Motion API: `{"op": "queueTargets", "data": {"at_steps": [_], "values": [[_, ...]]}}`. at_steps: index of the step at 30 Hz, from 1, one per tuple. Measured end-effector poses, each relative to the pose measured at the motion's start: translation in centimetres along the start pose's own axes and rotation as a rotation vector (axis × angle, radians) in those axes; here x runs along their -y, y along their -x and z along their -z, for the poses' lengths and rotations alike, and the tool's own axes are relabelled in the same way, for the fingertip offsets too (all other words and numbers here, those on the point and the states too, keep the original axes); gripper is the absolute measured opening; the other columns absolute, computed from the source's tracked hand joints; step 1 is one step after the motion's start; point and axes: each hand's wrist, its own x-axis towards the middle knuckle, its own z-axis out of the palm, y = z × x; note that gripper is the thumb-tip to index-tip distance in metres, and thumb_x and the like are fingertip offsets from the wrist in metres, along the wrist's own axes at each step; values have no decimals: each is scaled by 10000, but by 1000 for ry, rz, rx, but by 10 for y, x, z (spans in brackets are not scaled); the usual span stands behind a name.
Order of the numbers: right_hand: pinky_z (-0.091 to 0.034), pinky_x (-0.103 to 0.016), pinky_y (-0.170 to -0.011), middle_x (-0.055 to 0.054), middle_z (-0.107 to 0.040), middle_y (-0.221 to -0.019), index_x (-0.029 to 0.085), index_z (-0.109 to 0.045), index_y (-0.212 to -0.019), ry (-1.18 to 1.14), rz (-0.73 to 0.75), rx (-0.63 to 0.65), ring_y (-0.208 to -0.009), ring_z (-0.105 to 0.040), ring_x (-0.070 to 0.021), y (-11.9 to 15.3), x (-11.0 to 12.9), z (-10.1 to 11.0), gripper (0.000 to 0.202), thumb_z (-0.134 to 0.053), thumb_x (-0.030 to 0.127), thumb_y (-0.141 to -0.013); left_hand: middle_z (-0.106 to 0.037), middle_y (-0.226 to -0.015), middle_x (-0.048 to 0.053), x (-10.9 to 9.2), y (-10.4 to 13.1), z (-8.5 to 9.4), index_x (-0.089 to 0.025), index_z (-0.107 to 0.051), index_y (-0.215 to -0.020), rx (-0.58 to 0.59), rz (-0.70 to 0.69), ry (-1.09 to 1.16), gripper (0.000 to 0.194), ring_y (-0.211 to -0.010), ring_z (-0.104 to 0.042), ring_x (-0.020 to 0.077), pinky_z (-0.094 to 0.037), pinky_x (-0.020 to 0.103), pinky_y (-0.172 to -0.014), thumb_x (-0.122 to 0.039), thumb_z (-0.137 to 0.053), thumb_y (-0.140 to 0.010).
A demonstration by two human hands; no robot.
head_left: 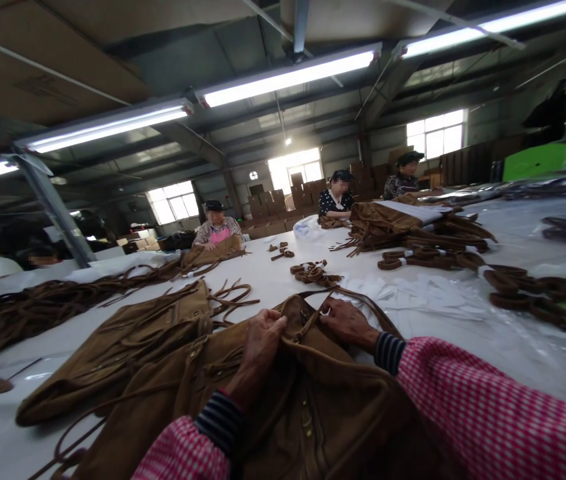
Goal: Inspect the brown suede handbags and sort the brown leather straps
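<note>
A brown bag (357,407) with metal studs and straps lies in front of me, over the near edge of the table. My left hand (263,340) is closed on the bag's upper edge, thumb and fingers pinched together. Just to its right, my right hand (347,321) pinches a thin brown strap (315,317) that rises from the bag's top. A longer brown strap (373,307) loops behind the right hand. Under and left of this bag are more brown bags (133,340), lying flat with loose cords.
Coiled brown straps (313,272) and bundled straps (537,283) lie farther back. A stack of brown bags (387,223) stands beyond, and a long heap of straps (53,303) lies left. Clear plastic (537,353) covers the right side. Several people sit across the white table (273,280).
</note>
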Motion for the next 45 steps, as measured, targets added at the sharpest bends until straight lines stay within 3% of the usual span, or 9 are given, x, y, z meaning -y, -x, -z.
{"op": "queueTargets", "data": {"at_steps": [6, 10, 16, 20, 32, 35, 39, 42, 45], "values": [[-408, -369, -1059, -111, -640, -1268, 188, -649, -1251, 29, 459, 119, -1202, -567, -241, 15, 1, 5, 332, -484, 324, -998, -666, -706, 7, -7, 2, -1, -159, -602, -1036, 109, -5, 101, 395, -566, -580, 147, -443, 244, -535, -462, -717, -811], [-438, -404, -1050, -102, -615, -1309, 237, -587, -1346, 25, 534, 280, -1189, -566, -251, 14, 2, -10, 377, -473, 332, -1000, -690, -859, 40, -16, 9, 0, -164, -619, -1165, 278, -92, 120, 392, -726, -632, 173, -495, 282, -666, -459, -600, -908], [-452, -436, -998, -99, -675, -1163, 269, -682, -1077, 85, 556, 193, -1057, -590, -278, 15, 1, -12, 192, -540, 313, -956, -652, -1152, 64, -35, 31, -7, -235, -655, -1189, 292, -520, -273, 304, -1084, -613, 229, -479, 372, -969, -182, -540, -913], [-467, -375, -902, -89, -706, -1025, 213, -679, -871, 102, 539, 157, -918, -606, -237, 11, -1, -11, 138, -563, 268, -921, -578, -1221, 67, -39, 44, -14, -278, -592, -1313, 439, -722, -378, 346, -1140, -580, 193, -474, 342, -1014, -186, -449, -1012], [-431, -286, -744, -12, -675, -745, 205, -745, -900, -61, 222, -296, -752, -618, -172, -9, 8, 47, 166, -581, 204, -874, -579, -1212, 63, -38, 50, -20, -275, -583, -1236, 403, -667, -452, 241, -1094, -593, 196, -491, 327, -970, -305, -428, -1054], [-482, -282, -788, -27, -717, -903, 187, -717, -1055, -305, 339, -139, -839, -650, -161, -9, 30, 54, 227, -612, 157, -855, -594, -1202, 73, -38, 50, -20, -274, -584, -1249, 410, -631, -474, 265, -1064, -612, 209, -502, 335, -929, -333, -411, -1057], [-529, -297, -803, -87, -650, -1262, 214, -496, -1399, -499, 369, 51, -952, -652, -153, 8, 40, 56, 621, -663, 114, -809, -603, -1075, 43, -39, 49, -20, -257, -609, -1115, 351, -602, -492, 210, -939, -619, 188, -491, 309, -859, -344, -430, -1050], [-513, -299, -773, -57, -701, -1041, 171, -629, -1177, -411, 237, -30, -853, -636, -156, 33, 19, 58, 331, -628, 141, -848, -592, -992, 16, -37, 48, -20, -248, -613, -1052, 320, -601, -485, 164, -872, -603, 169, -476, 289, -821, -354, -489, -1033], [-496, -315, -806, -44, -722, -916, 179, -721, -946, -312, 308, 127, -856, -643, -185, 64, -4, 58, 147, -600, 258, -926, -616, -1017, 15, -34, 47, -21, -256, -618, -1082, 347, -577, -451, 167, -895, -611, 170, -476, 290, -832, -368, -506, -1030]]}}
